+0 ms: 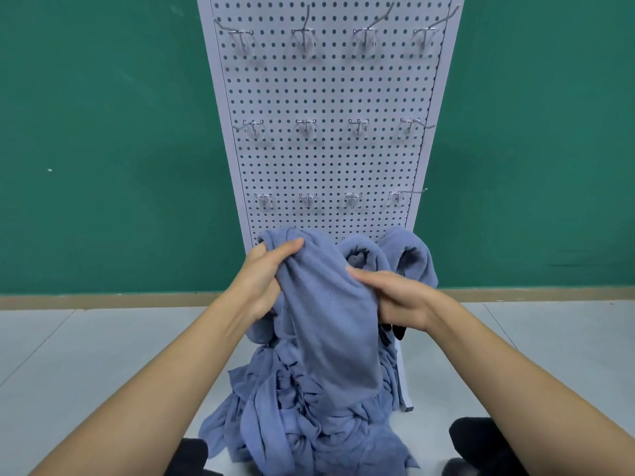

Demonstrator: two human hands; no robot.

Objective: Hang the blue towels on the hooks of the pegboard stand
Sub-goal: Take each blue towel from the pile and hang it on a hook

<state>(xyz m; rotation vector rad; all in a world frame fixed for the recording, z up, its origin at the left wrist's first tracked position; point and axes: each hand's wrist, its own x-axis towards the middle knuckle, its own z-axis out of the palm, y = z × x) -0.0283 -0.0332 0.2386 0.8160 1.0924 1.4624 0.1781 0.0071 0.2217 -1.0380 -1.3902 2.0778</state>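
Observation:
A white pegboard stand [326, 97] rises against a green wall, carrying three rows of bare metal hooks [357, 127]. In front of its lower part I hold up a blue towel [330, 317]. My left hand [266, 280] grips its upper left edge, thumb over the cloth. My right hand [395, 297] grips its right side. Behind the held towel, two more blue towels [409, 259] drape at the bottom right of the board; what they hang from is hidden. A heap of blue towels [302, 413] lies on the floor at the stand's foot.
The floor [86, 355] is pale grey tile with a tan skirting strip along the green wall [103, 132]. Dark shapes, likely my knees or feet [481, 441], show at the bottom edge on either side of the heap.

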